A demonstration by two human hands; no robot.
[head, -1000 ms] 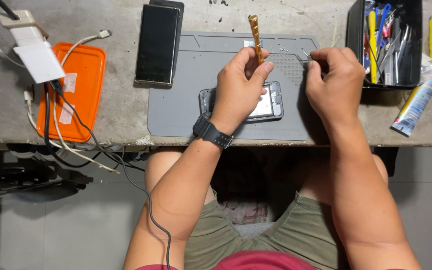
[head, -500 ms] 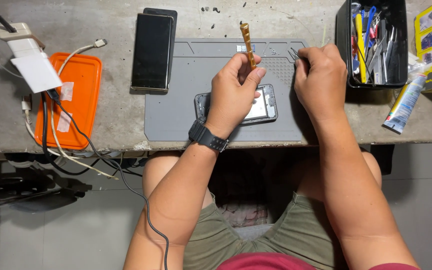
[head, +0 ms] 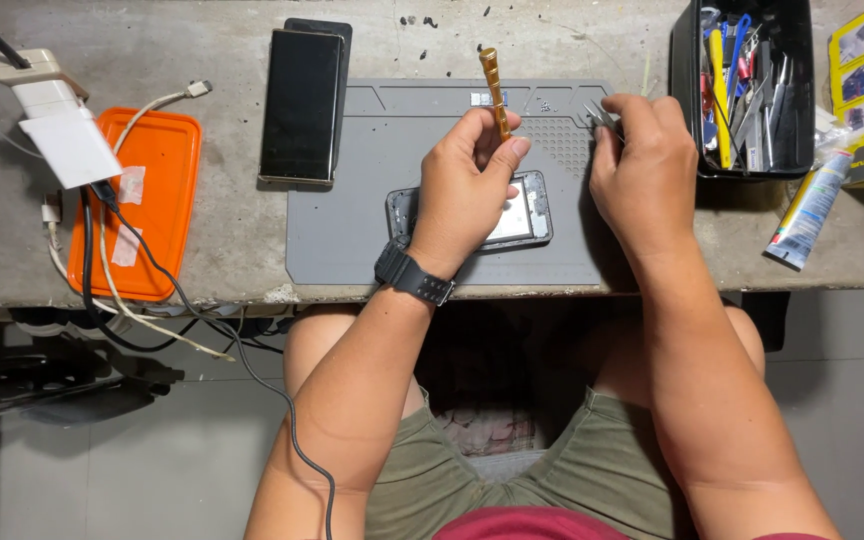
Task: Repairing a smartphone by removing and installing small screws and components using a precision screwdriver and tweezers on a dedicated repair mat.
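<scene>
- Opened small smartphone with a dark frame and a pale, shiny inside lying flat on the grey silicone repair mat, partly hidden beneath the left hand; back cover apparently already off, so disassembly judged to be under way rather than finished.
- A few tiny dark specks, probably screws, resting on the mat's upper edge near the dotted grid; suggests some fasteners already out, though too small to tell for certain.
- Reassembly or further stripping judged as not yet done: phone open, tools in both hands.
- Left hand curled around a slim brass-coloured precision screwdriver with a ribbed handle, thumb and fingertips pinched on its lower shaft, handle pointing up and away toward the far mat edge; tip hidden behind the fingers.
- Black wristwatch on the left wrist.
- Right hand loosely closed over thin metal tweezers, prongs poking out toward the mat's dotted area; fingers pressed together around them, whether anything sits between the prongs impossible to tell.
- Beside the mat: a larger black smartphone lying face up on the concrete bench, an orange plastic tray with white cables, a black tool bin on the right, a tube of adhesive just below it.
</scene>
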